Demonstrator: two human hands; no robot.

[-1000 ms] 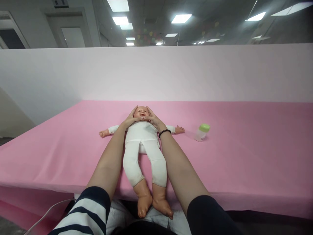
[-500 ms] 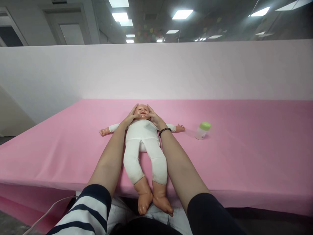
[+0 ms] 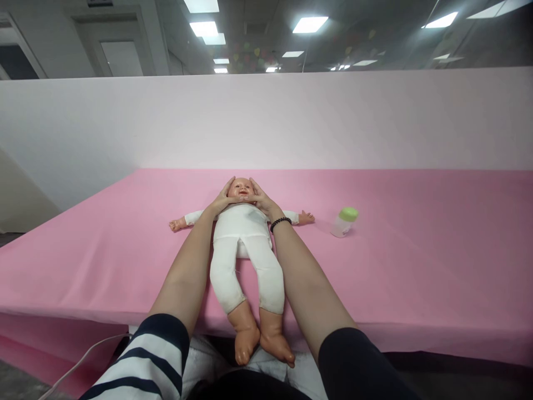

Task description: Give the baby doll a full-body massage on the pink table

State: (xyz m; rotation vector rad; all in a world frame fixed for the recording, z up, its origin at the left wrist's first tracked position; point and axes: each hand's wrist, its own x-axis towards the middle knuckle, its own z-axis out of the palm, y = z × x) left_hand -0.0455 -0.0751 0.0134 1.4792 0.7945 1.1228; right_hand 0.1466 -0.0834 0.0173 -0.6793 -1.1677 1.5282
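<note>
A baby doll (image 3: 241,225) with a white cloth body lies on its back on the pink-covered table (image 3: 400,266), its feet at the near edge and its arms spread. My left hand (image 3: 225,199) rests along the left side of the doll's head, fingers up and thumb across the chin. On the other side of the head lies my right hand (image 3: 261,200), with a dark beaded bracelet at the wrist. Both thumbs come close together below the doll's mouth. Both hands are spread and cup the face between them.
A small clear bottle with a green lid (image 3: 345,221) stands to the right of the doll. Behind the table rises a white partition (image 3: 266,119). A white cable (image 3: 89,353) hangs at the lower left.
Both thumbs have slid inward along the doll's chin, toward each other. The doll and the bottle have stayed where they were.
</note>
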